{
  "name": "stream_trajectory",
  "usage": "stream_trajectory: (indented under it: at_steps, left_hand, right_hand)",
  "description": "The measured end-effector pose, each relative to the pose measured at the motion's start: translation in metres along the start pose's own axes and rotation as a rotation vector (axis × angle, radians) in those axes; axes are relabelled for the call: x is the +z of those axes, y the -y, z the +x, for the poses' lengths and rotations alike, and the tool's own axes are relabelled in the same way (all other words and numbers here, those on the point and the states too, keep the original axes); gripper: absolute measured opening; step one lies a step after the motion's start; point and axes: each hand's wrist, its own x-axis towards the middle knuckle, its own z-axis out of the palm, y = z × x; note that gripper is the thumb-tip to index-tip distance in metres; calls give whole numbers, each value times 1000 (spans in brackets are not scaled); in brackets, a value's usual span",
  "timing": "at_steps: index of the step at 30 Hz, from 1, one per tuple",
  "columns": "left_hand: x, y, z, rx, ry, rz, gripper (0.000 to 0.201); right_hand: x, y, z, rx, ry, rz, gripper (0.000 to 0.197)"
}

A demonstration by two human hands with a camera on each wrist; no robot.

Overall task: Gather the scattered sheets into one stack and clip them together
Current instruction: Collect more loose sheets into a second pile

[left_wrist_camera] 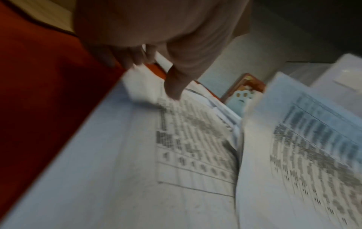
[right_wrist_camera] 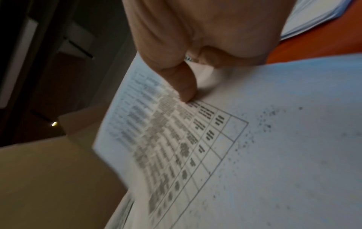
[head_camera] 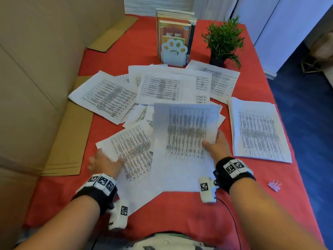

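Note:
Printed sheets lie scattered over the red table (head_camera: 176,213), among them a middle sheet (head_camera: 167,87) and a left sheet (head_camera: 108,96). A squared stack (head_camera: 259,130) lies at the right. My right hand (head_camera: 215,146) pinches a lifted, blurred sheet (head_camera: 182,141) at its right edge, thumb (right_wrist_camera: 184,83) on top of the sheet (right_wrist_camera: 264,155). My left hand (head_camera: 104,164) holds the near-left sheet (head_camera: 133,152) at its left corner: the thumb (left_wrist_camera: 174,86) lies on the sheet (left_wrist_camera: 137,170) and the fingers (left_wrist_camera: 127,57) sit behind the corner. A pink binder clip (head_camera: 274,185) lies near the right edge.
A bookend with a paw cut-out (head_camera: 173,51) holds books at the back. A potted plant (head_camera: 223,40) stands to its right. Flat cardboard (head_camera: 70,141) and a large box wall (head_camera: 32,87) border the left side. The table drops off to blue floor (head_camera: 310,123) on the right.

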Motion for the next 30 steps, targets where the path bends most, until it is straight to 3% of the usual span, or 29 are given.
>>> stream_trajectory:
  at_steps: [2,3,6,8,12,15,20,25,28,30]
  left_hand:
    - [-5,7,-3,-103,24,87,80]
    - [-2,14,-1,-117,42,90,74]
    - [6,26,-2,0,81,32,39]
    - [6,27,-4,83,80,-130,17]
    - [-2,26,-9,157,2,-301,14]
    - [-8,29,-5,178,19,-333,22]
    - [-4,15,8,263,146,-205,14]
    - [14,-11,7,301,235,-217,14]
    - [26,-27,-5,316,276,-237,14]
    - [32,-36,-17,304,308,-306,19]
  right_hand:
    - [-1,7,14,46,-106,-56,20]
    - [0,7,21,70,-131,-90,12]
    - [4,4,34,106,-200,-215,20]
    - [10,4,35,108,-216,-227,19]
    - [18,3,24,89,-147,-278,6]
    - [17,-1,21,84,-120,-266,11]
    - [15,-10,17,79,-62,-367,17]
    - [8,-15,-2,57,142,-496,13]
    - [6,-17,-13,33,228,-522,30]
    - [8,-18,-19,22,176,-435,51]
